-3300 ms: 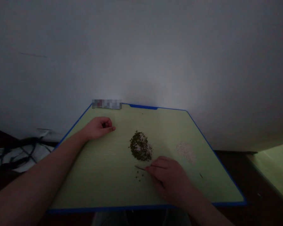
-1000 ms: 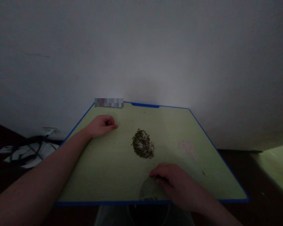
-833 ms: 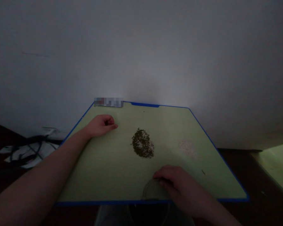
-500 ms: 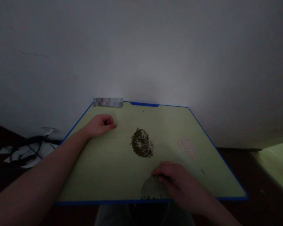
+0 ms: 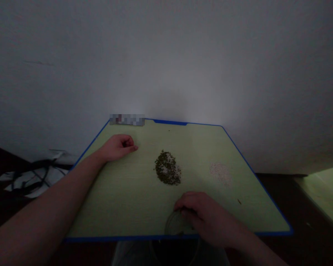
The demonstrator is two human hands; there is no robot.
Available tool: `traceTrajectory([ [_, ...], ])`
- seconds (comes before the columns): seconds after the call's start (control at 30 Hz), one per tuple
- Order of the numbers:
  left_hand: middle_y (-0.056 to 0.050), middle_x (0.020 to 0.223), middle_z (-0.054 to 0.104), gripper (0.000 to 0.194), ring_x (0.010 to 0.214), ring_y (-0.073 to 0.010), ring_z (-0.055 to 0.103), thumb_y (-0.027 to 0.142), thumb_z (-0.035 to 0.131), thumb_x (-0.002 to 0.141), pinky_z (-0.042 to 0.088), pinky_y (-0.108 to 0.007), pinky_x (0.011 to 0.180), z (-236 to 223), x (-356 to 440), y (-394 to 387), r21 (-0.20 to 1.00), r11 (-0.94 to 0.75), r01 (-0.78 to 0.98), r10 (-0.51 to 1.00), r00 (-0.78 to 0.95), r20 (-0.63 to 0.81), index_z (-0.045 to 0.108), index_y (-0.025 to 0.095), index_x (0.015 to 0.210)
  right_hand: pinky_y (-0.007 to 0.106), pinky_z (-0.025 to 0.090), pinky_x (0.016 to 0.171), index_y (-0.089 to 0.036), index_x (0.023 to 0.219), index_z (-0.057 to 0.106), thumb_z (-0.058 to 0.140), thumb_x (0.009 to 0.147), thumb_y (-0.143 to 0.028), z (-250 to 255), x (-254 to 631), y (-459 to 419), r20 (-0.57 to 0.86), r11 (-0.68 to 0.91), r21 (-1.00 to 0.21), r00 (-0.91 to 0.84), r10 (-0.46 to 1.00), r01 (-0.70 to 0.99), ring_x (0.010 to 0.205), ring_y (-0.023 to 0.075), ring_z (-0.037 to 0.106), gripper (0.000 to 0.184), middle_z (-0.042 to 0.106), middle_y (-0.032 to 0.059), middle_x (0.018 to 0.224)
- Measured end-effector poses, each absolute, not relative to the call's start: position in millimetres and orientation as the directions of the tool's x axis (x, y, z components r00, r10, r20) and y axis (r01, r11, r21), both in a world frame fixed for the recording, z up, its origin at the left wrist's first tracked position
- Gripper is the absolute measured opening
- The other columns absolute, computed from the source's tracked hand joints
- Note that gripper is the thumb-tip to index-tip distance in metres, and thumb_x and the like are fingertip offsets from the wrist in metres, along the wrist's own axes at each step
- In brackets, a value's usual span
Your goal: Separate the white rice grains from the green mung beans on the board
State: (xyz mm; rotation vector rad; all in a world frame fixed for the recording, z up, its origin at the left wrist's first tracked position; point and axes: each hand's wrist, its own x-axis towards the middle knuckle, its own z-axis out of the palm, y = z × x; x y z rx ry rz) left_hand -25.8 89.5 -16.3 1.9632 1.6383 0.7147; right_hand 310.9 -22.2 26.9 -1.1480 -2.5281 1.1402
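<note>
Low in the frame, the right hand [image 5: 204, 218] is gripping a clear round container [image 5: 177, 225] at the table's [image 5: 122, 199] near edge.
Upper left, the left hand [image 5: 118, 147] is resting loosely curled, empty; the dark seed pile [image 5: 167, 172] is lying mid-frame, the pale pile [image 5: 220, 173] to its right.

Single head-worn view, looking forward and downward from the near edge of the green table [image 5: 122, 192], close range. Table fills the lower centre of frame; the grey wall [image 5: 166, 55] occupies the upper half. Both forearms enter from the bottom.
</note>
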Motion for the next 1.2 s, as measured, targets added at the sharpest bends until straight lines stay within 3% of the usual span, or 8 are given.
traceTrajectory([
  [0.37,0.003,0.056,0.046,0.027,0.053,-0.0099,0.043,0.043,0.058,0.069,0.034,-0.022,0.051,-15.2,-24.0,88.4,0.672,-0.163,0.722,0.985,0.152,0.075,0.051,0.017,0.062,0.032,0.043,0.082,-0.024,0.099,0.067,0.048,0.084,-0.019,15.6,328.4,-40.5,-0.200,0.239,-0.683,-0.491,0.848,0.690,0.091,0.0188,0.059,0.025,0.067,0.0030,0.097],
  [0.63,0.003,0.057,0.047,0.027,0.054,-0.0102,0.043,0.042,0.058,0.070,0.035,-0.023,0.051,-13.8,-24.4,87.7,0.667,-0.164,0.727,0.986,0.147,0.083,0.052,0.017,0.064,0.033,0.045,0.081,-0.024,0.098,0.066,0.047,0.085,-0.021,16.5,329.4,-48.4,-0.217,0.232,-0.697,-0.508,0.833,0.678,0.090,0.0188,0.060,0.024,0.067,0.0043,0.095],
  [0.77,0.003,0.057,0.047,0.027,0.054,-0.0100,0.043,0.042,0.058,0.070,0.035,-0.023,0.051,-15.8,-26.5,88.2,0.668,-0.168,0.725,0.985,0.149,0.086,0.051,0.017,0.064,0.029,0.048,0.077,-0.024,0.100,0.064,0.045,0.087,-0.021,17.3,341.4,-49.8,-0.126,0.321,-0.693,-0.546,0.828,0.646,0.087,0.0166,0.060,0.023,0.066,0.0041,0.093],
  [0.93,0.003,0.057,0.046,0.027,0.054,-0.0097,0.042,0.042,0.058,0.070,0.034,-0.022,0.051,-15.5,-25.9,88.5,0.668,-0.175,0.723,0.984,0.154,0.091,0.051,0.016,0.063,0.028,0.050,0.072,-0.021,0.096,0.063,0.046,0.087,-0.019,18.0,362.0,-40.5,0.185,0.487,-0.493,-0.460,0.868,0.721,0.082,0.0157,0.061,0.019,0.066,0.0055,0.091],
  [1.03,0.003,0.057,0.046,0.027,0.055,-0.0101,0.043,0.042,0.056,0.071,0.035,-0.022,0.051,-11.6,-23.0,87.6,0.656,-0.149,0.739,0.988,0.145,0.061,0.051,0.017,0.063,0.028,0.052,0.068,-0.020,0.096,0.064,0.047,0.085,-0.016,12.2,362.5,-37.3,0.417,0.633,-0.290,-0.501,0.759,0.717,0.078,0.0164,0.062,0.020,0.068,0.0054,0.087],
  [1.2,0.004,0.057,0.045,0.028,0.055,-0.0103,0.043,0.044,0.055,0.070,0.035,-0.022,0.052,-10.3,-21.5,88.4,0.658,-0.163,0.735,0.985,0.155,0.071,0.049,0.017,0.062,0.031,0.053,0.071,-0.015,0.095,0.066,0.039,0.086,-0.012,-7.7,343.3,-39.1,0.520,0.766,-0.068,-0.632,0.574,0.639,0.075,0.0178,0.062,0.029,0.071,0.0058,0.084],
])
